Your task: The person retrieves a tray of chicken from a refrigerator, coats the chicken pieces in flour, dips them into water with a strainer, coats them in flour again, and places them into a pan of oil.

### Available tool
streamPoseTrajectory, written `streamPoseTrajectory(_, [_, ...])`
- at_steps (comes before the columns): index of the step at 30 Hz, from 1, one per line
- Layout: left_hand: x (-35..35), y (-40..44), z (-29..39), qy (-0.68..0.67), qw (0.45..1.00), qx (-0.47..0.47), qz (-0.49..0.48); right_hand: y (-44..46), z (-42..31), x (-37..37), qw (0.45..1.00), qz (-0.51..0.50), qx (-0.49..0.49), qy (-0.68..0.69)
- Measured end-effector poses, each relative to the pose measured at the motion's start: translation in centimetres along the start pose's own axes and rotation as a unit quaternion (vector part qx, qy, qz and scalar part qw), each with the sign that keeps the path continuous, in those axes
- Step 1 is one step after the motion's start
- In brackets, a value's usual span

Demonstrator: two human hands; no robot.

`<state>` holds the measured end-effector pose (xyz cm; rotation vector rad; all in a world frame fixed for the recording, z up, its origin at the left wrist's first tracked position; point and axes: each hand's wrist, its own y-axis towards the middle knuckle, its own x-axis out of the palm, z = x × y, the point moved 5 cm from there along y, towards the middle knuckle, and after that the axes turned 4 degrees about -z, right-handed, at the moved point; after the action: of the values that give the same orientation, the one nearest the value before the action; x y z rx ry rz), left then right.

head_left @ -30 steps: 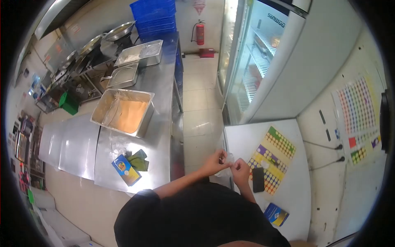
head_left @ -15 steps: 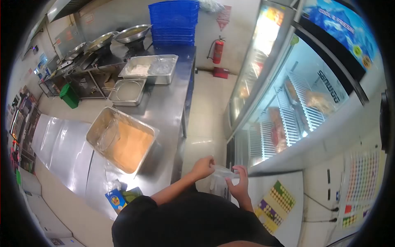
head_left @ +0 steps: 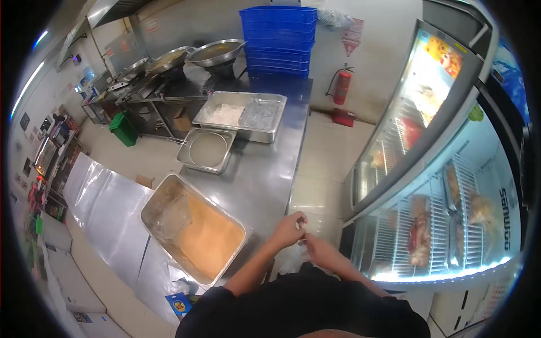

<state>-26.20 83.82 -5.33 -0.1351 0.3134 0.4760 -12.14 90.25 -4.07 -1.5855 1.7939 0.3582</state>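
head view: left hand (head_left: pixel 289 231), right hand (head_left: pixel 320 250) pinching clear bag (head_left: pixel 292 259); long axis apparently pointing down.

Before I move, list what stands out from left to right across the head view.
Green bin, round sieve, stacked blue crates, fire extinguisher, reddish food on a lit fridge shelf, dark brand lettering.
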Motion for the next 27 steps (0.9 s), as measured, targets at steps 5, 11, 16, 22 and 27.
streamPoseTrajectory(5, [-0.9, 6.5, 2.7, 0.041, 0.999, 0.007, -0.013, 5.7, 1.9, -5.9, 0.993, -0.101, -0.017, 0.053])
streamPoseTrajectory(11, [2.8, 19.4, 6.0, 0.109, 0.992, 0.063, -0.013, 11.7, 7.5, -14.1, 0.990, -0.094, -0.090, -0.047])
streamPoseTrajectory(16, [5.1, 28.8, 14.8, 0.022, 0.992, 0.119, -0.029, 15.0, 13.5, -25.1, 0.987, 0.078, -0.112, 0.088])
streamPoseTrajectory(22, [6.3, 34.8, 24.5, 0.080, 0.885, 0.458, 0.007, 16.6, 22.6, -33.3, 0.923, 0.219, -0.117, 0.293])
streamPoseTrajectory(27, [9.4, 41.7, 22.8, 0.135, 0.832, 0.538, 0.013, 17.4, 22.8, -40.4, 0.713, 0.249, -0.200, 0.625])
